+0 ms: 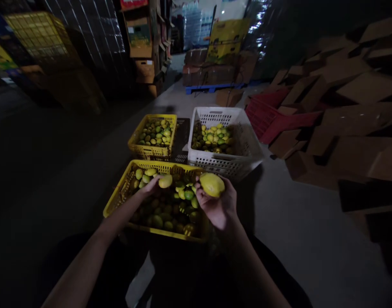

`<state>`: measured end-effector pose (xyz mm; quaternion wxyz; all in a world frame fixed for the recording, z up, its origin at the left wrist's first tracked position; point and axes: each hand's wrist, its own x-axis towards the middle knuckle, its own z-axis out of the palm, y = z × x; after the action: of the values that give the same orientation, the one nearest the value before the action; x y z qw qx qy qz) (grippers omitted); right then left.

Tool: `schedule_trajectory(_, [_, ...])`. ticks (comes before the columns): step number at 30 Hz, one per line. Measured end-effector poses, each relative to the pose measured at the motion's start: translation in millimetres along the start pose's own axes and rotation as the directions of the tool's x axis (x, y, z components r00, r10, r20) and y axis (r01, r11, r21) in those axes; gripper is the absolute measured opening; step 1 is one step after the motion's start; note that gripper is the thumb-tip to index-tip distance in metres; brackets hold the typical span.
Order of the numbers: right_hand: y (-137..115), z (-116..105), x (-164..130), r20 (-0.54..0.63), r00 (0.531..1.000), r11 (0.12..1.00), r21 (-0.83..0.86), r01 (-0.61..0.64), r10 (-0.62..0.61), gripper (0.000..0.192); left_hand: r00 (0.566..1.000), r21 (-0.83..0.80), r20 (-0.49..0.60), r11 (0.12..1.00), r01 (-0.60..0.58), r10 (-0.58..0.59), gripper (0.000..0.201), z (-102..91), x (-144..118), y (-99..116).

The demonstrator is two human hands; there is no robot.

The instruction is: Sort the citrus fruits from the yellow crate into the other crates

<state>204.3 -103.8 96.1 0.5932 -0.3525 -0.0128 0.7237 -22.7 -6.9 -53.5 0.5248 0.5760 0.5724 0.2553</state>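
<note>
— While the right hand (219, 204) is gripping a big yellow lemon (211, 184) in its fingers, what is the left doing?

— The left hand (151, 187) is closing around a smaller yellow-green lemon (165, 181), lifting it just above the near yellow crate (119, 198). Both fruits are sitting over that crate's far rim, the big one at its right corner.

— Is anything getting lost under the hands?

— Fruit directly below the two grips is lying in deep shadow, so the colours are hard to judge there, and the crate's near edge is merging into the person's dark lap. Both forearms are running off the bottom of the picture.

— And beyond the grips?

— Past the left hand a second yellow crate (152, 136) is holding green and yellow fruit; past the right hand a white crate (222, 141) is holding more. A dark object is showing between them, too dim to name. Farther right, a red crate (272, 115) is lying half buried by flattened cardboard boxes (349, 107).

— Any writing?

— Yellow printed cartons (226, 40) are standing at the back, but their lettering is blurring out; nothing is readable.
</note>
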Motion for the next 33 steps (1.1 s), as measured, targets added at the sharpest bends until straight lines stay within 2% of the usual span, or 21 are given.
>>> schedule_trajectory(3, [16, 1, 2, 0.089, 0.996, 0.999, -0.043, -0.021, 0.025, 0.027, 0.999, -0.091, 0.036, 0.996, -0.013, 0.016, 0.06, -44.1, -28, 43])
schedule_trajectory(6, [31, 4, 5, 0.142, 0.988, 0.997, -0.067, -0.044, 0.053, 0.025, 0.997, -0.282, -0.012, 0.956, -0.081, 0.081, 0.06, -78.8, -62, 84])
schedule_trajectory(8, [36, 6, 7, 0.173, 0.983, 0.995, -0.087, -0.042, 0.057, 0.019, 0.987, -0.381, -0.074, 0.911, -0.16, 0.142, 0.053, -91.3, -85, 104])
schedule_trajectory(10, [39, 8, 8, 0.199, 0.98, 0.992, -0.126, -0.002, 0.027, 0.014, 0.96, -0.387, -0.156, 0.88, -0.275, 0.232, 0.054, -94.5, -106, 113])
schedule_trajectory(13, [40, 10, 8, 0.299, 0.95, 0.962, -0.223, 0.16, -0.089, 0.024, 0.89, -0.326, -0.301, 0.84, -0.434, 0.343, 0.071, -84.2, -126, 106])
schedule_trajectory(15, [41, 11, 6, 0.372, 0.91, 0.906, -0.295, 0.302, -0.183, 0.03, 0.863, -0.292, -0.373, 0.84, -0.458, 0.341, 0.077, -70.7, -130, 93])
schedule_trajectory(17, [44, 12, 3, 0.408, 0.871, 0.816, -0.382, 0.434, -0.273, 0.039, 0.843, -0.255, -0.423, 0.849, -0.463, 0.333, 0.077, -55.4, -128, 79])
schedule_trajectory(20, [50, 13, 0, 0.41, 0.838, 0.689, -0.489, 0.535, -0.36, 0.051, 0.794, -0.135, -0.456, 0.851, -0.507, 0.401, 0.072, -36.2, -125, 66])
schedule_trajectory(23, [55, 16, -2, 0.404, 0.813, 0.639, -0.504, 0.581, -0.419, 0.052, 0.766, -0.007, -0.422, 0.844, -0.537, 0.484, 0.067, -25.4, -125, 66])
schedule_trajectory(25, [58, 18, -3, 0.443, 0.759, 0.576, -0.495, 0.651, -0.478, 0.051, 0.747, 0.039, -0.411, 0.829, -0.558, 0.523, 0.066, -21.6, -126, 68])
schedule_trajectory(27, [60, 18, -3, 0.511, 0.68, 0.475, -0.487, 0.733, -0.525, 0.052, 0.71, 0.07, -0.438, 0.809, -0.584, 0.551, 0.064, -18.5, -127, 71])
schedule_trajectory(31, [64, 15, -4, 0.616, 0.552, 0.289, -0.479, 0.829, -0.562, 0.052, 0.597, 0.143, -0.552, 0.772, -0.619, 0.582, 0.06, -12.3, -129, 74])
schedule_trajectory(33, [65, 13, -4, 0.653, 0.493, 0.184, -0.484, 0.855, -0.576, 0.049, 0.552, 0.18, -0.575, 0.751, -0.635, 0.604, 0.058, -9.7, -130, 77])
